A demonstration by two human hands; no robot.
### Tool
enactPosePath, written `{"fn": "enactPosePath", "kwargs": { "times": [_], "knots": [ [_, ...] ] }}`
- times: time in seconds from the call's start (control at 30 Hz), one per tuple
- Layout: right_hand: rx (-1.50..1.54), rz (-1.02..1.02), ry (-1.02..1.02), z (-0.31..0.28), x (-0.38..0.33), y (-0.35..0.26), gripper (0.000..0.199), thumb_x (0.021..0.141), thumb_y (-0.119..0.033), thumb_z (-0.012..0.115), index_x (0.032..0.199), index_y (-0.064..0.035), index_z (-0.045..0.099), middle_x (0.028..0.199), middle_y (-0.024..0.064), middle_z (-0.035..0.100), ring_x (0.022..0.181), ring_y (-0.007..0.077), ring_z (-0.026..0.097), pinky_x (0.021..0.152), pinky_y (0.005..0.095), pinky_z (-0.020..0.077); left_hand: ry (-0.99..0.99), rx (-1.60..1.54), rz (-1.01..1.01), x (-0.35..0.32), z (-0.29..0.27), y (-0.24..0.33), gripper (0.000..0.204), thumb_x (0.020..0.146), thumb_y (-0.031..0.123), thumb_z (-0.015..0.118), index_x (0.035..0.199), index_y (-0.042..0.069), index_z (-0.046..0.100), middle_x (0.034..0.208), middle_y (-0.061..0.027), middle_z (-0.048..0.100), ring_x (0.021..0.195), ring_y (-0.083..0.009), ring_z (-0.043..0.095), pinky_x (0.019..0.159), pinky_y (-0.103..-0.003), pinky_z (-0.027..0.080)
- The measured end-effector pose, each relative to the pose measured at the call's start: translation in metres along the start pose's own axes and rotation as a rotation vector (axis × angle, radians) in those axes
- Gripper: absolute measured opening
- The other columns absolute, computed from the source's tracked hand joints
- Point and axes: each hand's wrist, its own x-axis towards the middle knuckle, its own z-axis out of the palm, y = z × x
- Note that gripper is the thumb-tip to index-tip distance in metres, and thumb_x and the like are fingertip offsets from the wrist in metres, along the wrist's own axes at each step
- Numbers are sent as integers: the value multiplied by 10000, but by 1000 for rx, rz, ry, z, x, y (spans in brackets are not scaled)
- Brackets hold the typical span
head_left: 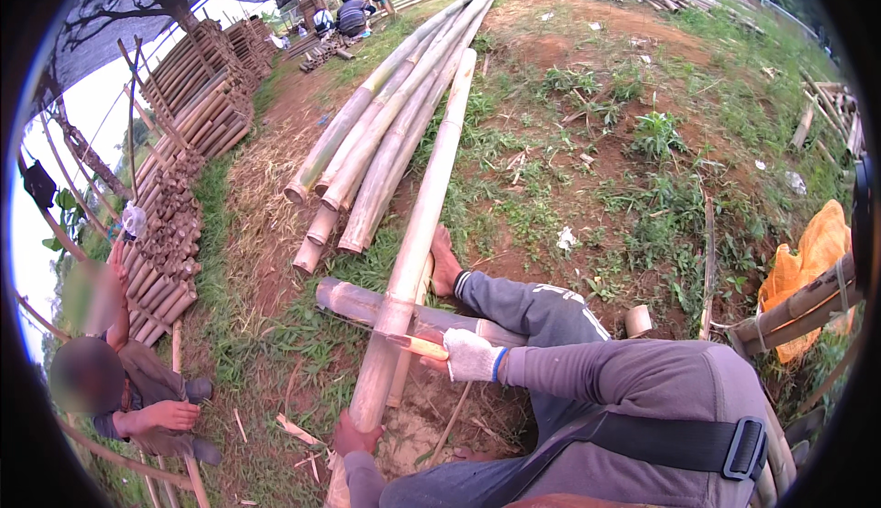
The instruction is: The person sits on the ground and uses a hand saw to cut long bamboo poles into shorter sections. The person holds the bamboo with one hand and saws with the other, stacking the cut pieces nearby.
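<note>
A long, pale bamboo pole [424,223] slopes away in front of me, resting across a thicker, darker bamboo log [358,306] on the ground. Around the pole's near part my bare left hand [356,435] is wrapped. My right hand [473,356], in a white knit glove with a blue cuff, is closed on a tool with an orange-brown handle [424,347]. Its short dark end touches or lies just over the pole, near where it crosses the log; I cannot make out the blade's shape. My bare foot [446,262] is beside the pole.
Several more poles [390,109] lie bundled ahead. Stacked bamboo [179,205] lines the left, where a person [151,389] sits. Two others [352,14] are far back. An orange sack [808,274] and a bamboo frame [798,306] stand right; a cut piece [638,321] lies nearer.
</note>
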Motion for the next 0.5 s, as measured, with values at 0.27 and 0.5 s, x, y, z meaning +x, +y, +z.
{"fn": "enactPosePath", "kwargs": {
  "times": [0.27,0.5],
  "knots": [
    [53,201,-201,-25,7,-32,472,1038,-344,715,1415,-68,649,1162,217,763,1046,428,739,877,474,586,9,-35,14,0,2,-8,1157,603,493,1015,1582,205,470,1405,-204,655,1327,-413,634,1133,-569,484],
    [-12,39,-3,-7,-4,-4,548,1030,-471,714,1407,-74,677,832,219,705,738,428,696,654,498,540,17,-30,39,3,7,0,1161,576,499,1017,1566,208,486,1386,-210,658,1303,-429,642,1115,-577,496]
  ]
}}
